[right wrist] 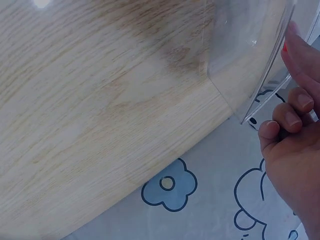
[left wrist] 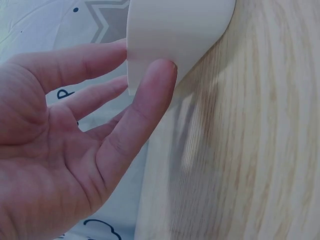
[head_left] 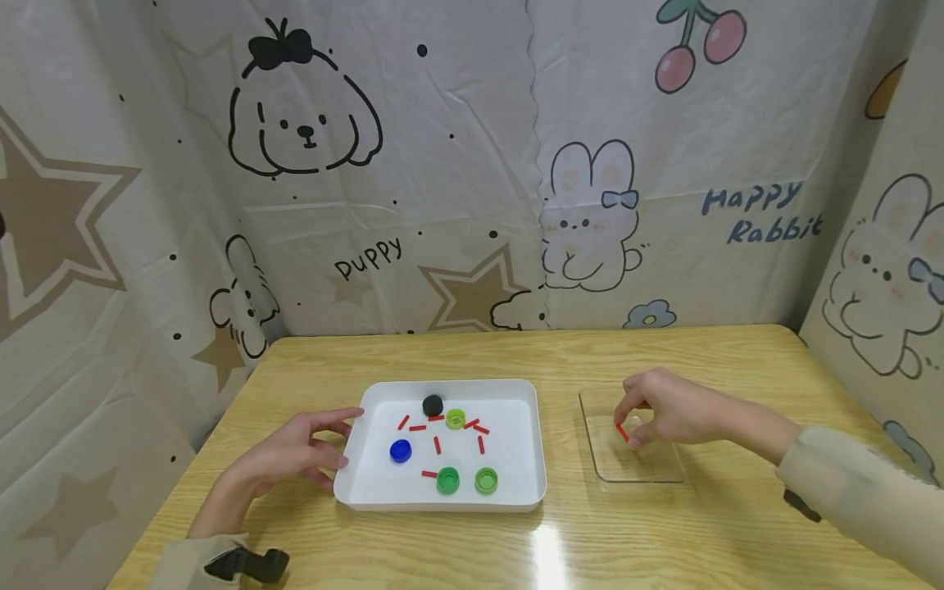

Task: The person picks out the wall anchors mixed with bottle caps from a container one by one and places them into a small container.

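Note:
My right hand (head_left: pixel 674 406) pinches a short red stick (head_left: pixel 623 432) between thumb and forefinger, over the clear plastic box (head_left: pixel 636 481). In the right wrist view only a speck of the red stick (right wrist: pixel 285 47) shows beside the box's clear wall (right wrist: pixel 235 65). The fingers of my left hand (head_left: pixel 291 451) touch the left side of a shallow white tray (head_left: pixel 442 506); in the left wrist view they lie fairly straight against the tray's outer wall (left wrist: pixel 165 35). Several more red sticks (head_left: pixel 437 445) are scattered inside the tray.
Round caps share the tray: black (head_left: pixel 433 406), blue (head_left: pixel 401 451), yellow-green (head_left: pixel 456 419), dark green (head_left: pixel 447 480) and light green (head_left: pixel 486 480). Everything stands on a wooden table (head_left: pixel 472 356), with a printed cloth (head_left: pixel 457 188) hanging behind and at both sides.

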### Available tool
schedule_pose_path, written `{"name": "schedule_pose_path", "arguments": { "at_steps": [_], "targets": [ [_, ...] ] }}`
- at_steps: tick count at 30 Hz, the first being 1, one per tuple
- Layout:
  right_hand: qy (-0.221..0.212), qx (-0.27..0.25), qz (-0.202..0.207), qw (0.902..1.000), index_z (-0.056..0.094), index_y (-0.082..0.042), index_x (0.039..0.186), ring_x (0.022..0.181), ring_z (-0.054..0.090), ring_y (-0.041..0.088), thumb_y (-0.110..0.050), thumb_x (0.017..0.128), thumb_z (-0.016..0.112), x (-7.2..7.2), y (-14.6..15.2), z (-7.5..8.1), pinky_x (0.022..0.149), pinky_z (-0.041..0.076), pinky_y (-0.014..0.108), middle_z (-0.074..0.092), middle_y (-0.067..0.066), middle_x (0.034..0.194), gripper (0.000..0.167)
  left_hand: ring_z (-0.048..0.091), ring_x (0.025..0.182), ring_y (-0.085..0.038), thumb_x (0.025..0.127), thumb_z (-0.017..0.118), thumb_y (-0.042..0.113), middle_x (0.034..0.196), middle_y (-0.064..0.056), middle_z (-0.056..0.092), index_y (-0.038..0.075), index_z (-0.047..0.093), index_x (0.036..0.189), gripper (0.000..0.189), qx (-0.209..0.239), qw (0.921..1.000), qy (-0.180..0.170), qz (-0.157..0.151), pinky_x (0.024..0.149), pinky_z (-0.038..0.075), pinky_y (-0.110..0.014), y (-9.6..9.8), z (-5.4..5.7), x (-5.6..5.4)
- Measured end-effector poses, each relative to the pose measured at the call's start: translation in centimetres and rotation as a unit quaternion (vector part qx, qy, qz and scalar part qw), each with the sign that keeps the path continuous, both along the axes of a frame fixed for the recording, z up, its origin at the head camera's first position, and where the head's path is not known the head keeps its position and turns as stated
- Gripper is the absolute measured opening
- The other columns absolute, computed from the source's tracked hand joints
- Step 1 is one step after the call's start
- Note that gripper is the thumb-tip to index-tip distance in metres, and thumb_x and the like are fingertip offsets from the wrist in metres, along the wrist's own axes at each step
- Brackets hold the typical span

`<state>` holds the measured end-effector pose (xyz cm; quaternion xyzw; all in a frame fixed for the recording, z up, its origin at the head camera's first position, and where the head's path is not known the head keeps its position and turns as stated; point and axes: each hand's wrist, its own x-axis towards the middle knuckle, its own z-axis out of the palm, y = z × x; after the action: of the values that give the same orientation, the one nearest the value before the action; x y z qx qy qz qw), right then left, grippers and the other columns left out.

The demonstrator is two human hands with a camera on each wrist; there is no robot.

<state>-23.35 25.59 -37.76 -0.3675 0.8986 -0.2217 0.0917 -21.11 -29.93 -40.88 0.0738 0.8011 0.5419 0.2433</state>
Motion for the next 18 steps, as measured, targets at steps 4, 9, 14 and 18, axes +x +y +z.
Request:
{"name": "schedule_pose_path", "arguments": {
  "at_steps": [4,9,14,18],
  "targets": [
    [0.0,-0.002,0.002,1.0,0.083,-0.012,0.1,0.075,0.044,0.009,-0.018,0.079,0.094,-0.01,-0.01,-0.18,0.067,0.042,0.025,0.045,-0.011,0.076,0.024,0.071,0.094,-0.033,0.092,0.075,0.002,0.144,-0.03,0.048,-0.001,0.036,0.162,0.08,0.009,1.0,0.002,-0.004,0.071,0.065,-0.048,-0.07,-0.03,0.09],
    [0.003,0.0,0.004,1.0,0.083,-0.012,0.1,0.074,0.042,0.009,-0.018,0.079,0.094,0.03,-0.02,-0.28,0.066,0.041,0.025,0.045,-0.012,0.076,0.025,0.072,0.094,-0.032,0.094,0.074,0.002,0.158,-0.033,0.039,-0.003,0.036,0.161,0.078,0.016,0.9998,0.005,-0.012,0.072,0.065,-0.048,-0.26,-0.18,0.37],
    [0.004,0.002,0.0,1.0,0.083,-0.012,0.101,0.074,0.042,0.009,-0.019,0.079,0.094,0.02,-0.04,-0.22,0.066,0.041,0.025,0.045,-0.012,0.075,0.025,0.072,0.083,-0.03,0.093,0.075,0.002,0.161,-0.032,0.035,-0.003,0.035,0.162,0.079,0.015,0.9997,0.004,-0.018,0.072,0.065,-0.048,-0.43,-0.22,0.51],
    [0.007,0.001,0.0,1.0,0.083,-0.012,0.101,0.073,0.042,0.008,-0.018,0.079,0.094,-0.04,-0.03,-0.29,0.064,0.04,0.025,0.046,-0.012,0.075,0.025,0.07,0.077,-0.028,0.092,0.075,0.002,0.156,-0.029,0.044,-0.003,0.035,0.162,0.08,0.018,0.9995,0.004,-0.025,0.072,0.065,-0.048,-0.57,0.01,0.63]
  ]
}}
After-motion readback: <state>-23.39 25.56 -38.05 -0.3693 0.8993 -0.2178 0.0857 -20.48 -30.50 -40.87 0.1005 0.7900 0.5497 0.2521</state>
